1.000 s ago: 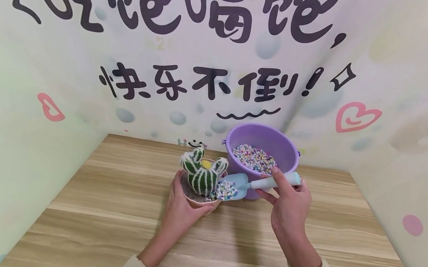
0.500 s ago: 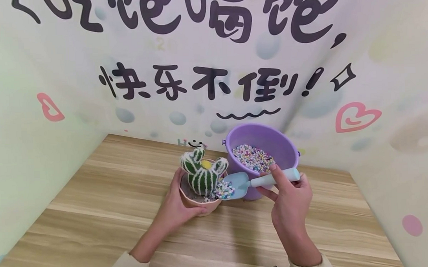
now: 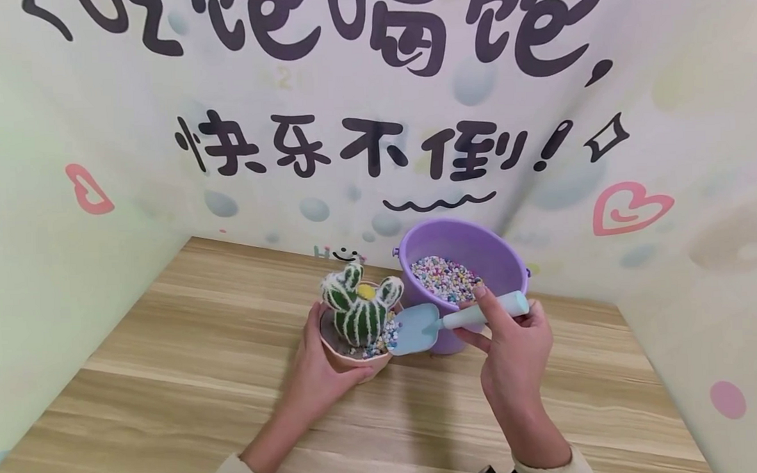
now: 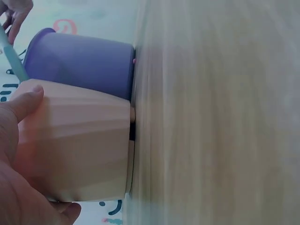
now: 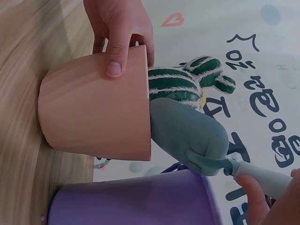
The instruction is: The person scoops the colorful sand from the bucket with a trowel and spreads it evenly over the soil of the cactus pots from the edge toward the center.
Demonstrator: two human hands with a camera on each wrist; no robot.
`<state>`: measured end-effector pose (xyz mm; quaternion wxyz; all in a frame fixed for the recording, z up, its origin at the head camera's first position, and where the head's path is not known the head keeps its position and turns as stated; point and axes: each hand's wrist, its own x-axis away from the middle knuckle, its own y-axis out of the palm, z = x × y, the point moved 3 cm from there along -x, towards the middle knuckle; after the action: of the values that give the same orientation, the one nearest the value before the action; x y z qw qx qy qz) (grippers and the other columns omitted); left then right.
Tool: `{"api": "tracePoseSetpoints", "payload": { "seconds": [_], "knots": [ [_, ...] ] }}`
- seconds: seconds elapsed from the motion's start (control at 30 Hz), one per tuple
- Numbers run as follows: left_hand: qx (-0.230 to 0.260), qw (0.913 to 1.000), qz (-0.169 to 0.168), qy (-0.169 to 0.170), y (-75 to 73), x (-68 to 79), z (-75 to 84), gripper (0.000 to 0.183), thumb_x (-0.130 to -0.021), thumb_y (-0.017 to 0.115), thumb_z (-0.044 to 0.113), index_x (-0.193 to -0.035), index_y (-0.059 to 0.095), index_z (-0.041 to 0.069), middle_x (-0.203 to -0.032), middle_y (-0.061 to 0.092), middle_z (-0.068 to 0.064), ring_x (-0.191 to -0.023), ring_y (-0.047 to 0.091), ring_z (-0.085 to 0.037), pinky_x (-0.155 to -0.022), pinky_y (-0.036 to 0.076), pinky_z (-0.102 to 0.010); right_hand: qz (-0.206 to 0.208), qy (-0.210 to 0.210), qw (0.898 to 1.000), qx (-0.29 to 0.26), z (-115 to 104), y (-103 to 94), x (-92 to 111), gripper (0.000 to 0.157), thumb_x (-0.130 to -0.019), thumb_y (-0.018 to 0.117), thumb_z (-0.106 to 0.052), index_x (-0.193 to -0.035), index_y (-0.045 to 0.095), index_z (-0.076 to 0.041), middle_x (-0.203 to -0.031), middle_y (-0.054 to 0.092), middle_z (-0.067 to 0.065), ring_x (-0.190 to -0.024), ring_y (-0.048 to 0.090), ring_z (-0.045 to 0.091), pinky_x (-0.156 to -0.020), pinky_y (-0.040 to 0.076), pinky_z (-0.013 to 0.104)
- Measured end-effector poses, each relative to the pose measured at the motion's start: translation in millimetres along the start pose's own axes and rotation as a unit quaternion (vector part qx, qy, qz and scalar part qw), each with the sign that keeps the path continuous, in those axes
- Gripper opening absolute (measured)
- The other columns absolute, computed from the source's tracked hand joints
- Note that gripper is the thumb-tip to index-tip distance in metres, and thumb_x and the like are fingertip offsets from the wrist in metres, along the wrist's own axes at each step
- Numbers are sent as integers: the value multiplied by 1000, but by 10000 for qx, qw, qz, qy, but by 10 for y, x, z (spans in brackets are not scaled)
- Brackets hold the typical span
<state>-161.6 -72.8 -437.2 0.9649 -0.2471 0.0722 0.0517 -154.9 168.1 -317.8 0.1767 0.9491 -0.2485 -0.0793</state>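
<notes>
My left hand (image 3: 323, 371) grips a peach flowerpot (image 5: 96, 108) near its rim, thumb on the near side. In the pot stands a fuzzy green cactus (image 3: 361, 319) with white stripes and a yellow top. Colourful pebbles (image 3: 382, 341) lie on the grey fill at the cactus's right side. My right hand (image 3: 517, 350) holds a light blue hand shovel (image 3: 419, 330) by its handle. The shovel's tip overlaps the pot's right rim, its blade tilted down toward the cactus. The blade's visible face is bare of pebbles.
A purple bucket (image 3: 412, 301) with more coloured pebbles (image 3: 445, 279) inside stands right behind the pot, close to the back wall. Both stand on a wood-grain table (image 3: 189, 368), with printed walls (image 3: 99, 135) around its back and sides.
The pebbles have slid off the shovel into the pot beside the cactus. The shovel's handle end has risen slightly. My left hand stays on the pot, which has shifted only a little.
</notes>
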Motion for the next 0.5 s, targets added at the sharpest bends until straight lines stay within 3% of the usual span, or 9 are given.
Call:
{"api": "tracePoseSetpoints", "payload": {
  "seconds": [0.27, 0.5],
  "knots": [
    [-66, 9998, 174, -26, 32, 15, 13, 132, -58, 93, 42, -156, 8, 16, -158, 25, -13, -140, 31, -37, -111, 32, -56, -274, -161, 9994, 141, -60, 38, 12, 34, -80, 81, -12, -87, 49, -2, -88, 70, 10, -69, 72, 23, -57, 58, 47],
    [-77, 10000, 49, -7, 14, 14, 39, 134, -59, 93, 42, -156, 6, 13, -158, 22, -15, -142, 29, -38, -112, 30, -56, -495, -409, 9977, 221, -110, 100, -2, 34, -79, 81, -10, -89, 51, 2, -76, 67, 10, -72, 72, 30, -53, 57, 45]
  ]
}}
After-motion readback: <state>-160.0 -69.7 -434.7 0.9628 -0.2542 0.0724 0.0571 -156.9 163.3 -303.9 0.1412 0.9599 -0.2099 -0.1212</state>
